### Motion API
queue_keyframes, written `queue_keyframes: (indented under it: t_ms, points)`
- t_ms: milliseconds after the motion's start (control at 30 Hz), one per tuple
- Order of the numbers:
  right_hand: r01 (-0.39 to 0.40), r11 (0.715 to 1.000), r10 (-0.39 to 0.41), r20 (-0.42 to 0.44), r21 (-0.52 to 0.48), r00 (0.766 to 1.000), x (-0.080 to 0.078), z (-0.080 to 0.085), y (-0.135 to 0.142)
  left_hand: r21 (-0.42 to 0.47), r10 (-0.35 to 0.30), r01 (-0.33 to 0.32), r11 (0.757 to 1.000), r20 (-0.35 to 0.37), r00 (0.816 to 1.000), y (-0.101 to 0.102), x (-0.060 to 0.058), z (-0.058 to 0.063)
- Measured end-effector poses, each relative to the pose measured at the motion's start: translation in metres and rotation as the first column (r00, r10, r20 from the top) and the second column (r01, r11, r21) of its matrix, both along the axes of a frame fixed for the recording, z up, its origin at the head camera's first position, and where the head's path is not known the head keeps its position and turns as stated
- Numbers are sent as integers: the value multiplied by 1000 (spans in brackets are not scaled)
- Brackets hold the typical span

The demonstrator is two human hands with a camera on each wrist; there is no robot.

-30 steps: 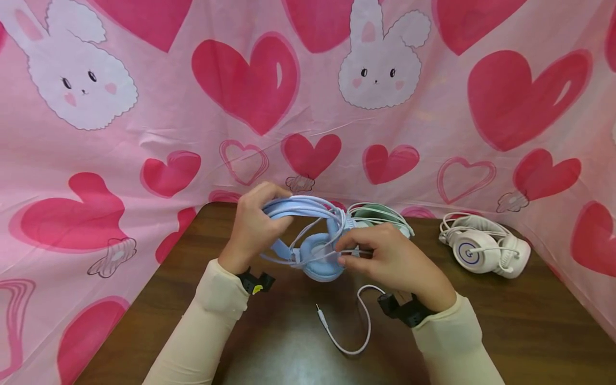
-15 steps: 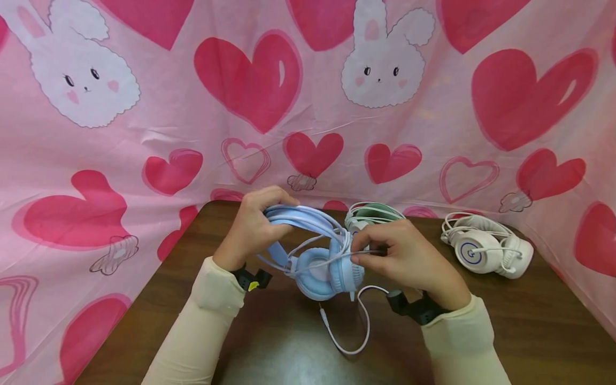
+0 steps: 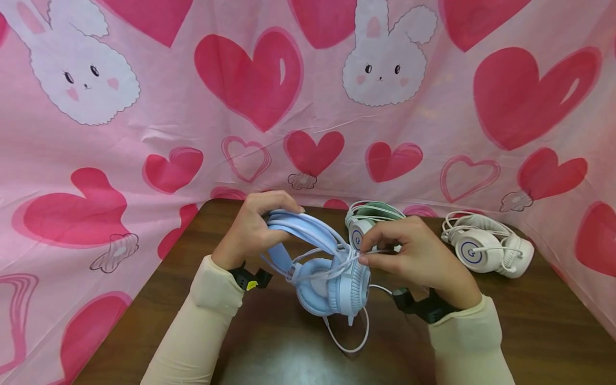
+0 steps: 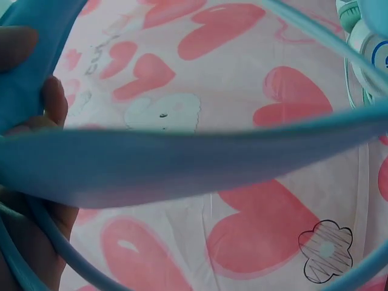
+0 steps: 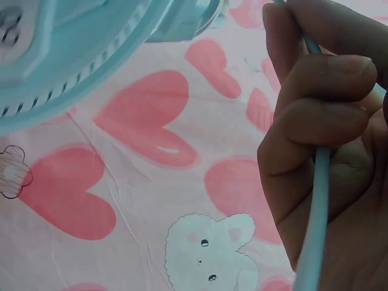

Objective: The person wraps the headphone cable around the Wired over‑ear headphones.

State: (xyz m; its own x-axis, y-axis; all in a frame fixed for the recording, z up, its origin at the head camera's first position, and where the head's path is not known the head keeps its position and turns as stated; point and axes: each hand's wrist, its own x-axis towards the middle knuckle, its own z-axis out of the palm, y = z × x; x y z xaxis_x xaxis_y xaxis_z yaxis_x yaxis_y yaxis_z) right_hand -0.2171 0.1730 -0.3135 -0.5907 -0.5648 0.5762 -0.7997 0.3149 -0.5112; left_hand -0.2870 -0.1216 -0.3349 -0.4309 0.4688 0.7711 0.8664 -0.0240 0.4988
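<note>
Light-blue headphones (image 3: 352, 289) hang over the table, tilted, their ear cups toward the front. My left hand (image 3: 255, 230) grips the headband (image 3: 308, 227) together with the cable coils lying along it; in the left wrist view the headband (image 4: 182, 163) crosses close to the camera. With thumb and index finger my right hand (image 3: 414, 256) pinches the cable beside the right ear cup. The right wrist view shows this cable (image 5: 316, 212) running through the curled fingers. Its loose end loops (image 3: 353, 350) below the ear cups, and the plug is hidden behind them.
White headphones (image 3: 486, 248) with wound cable lie at the right on the brown wooden table (image 3: 289, 353). Behind my right hand stands a white-and-green pair (image 3: 368, 214), partly hidden. A pink cloth (image 3: 308, 107) with hearts and rabbits hangs along the back and sides.
The headphones have tilted and come lower and nearer, so the ribbed outer side of one ear cup now shows. My right hand has shifted right and slightly down, still pinching the cable.
</note>
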Motion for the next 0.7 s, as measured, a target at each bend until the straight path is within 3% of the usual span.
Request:
queue_keyframes:
  t_ms: [467, 700]
  points:
    - [-49, 999, 49, 20, -14, 999, -6, -3, -2, 1, -124, 124, 992, 37, 992, -3, 4, 1]
    - [-116, 991, 114, -31, -59, 993, -10, -7, 0, 52, -231, 229, 972, 34, 972, -2, 6, 3]
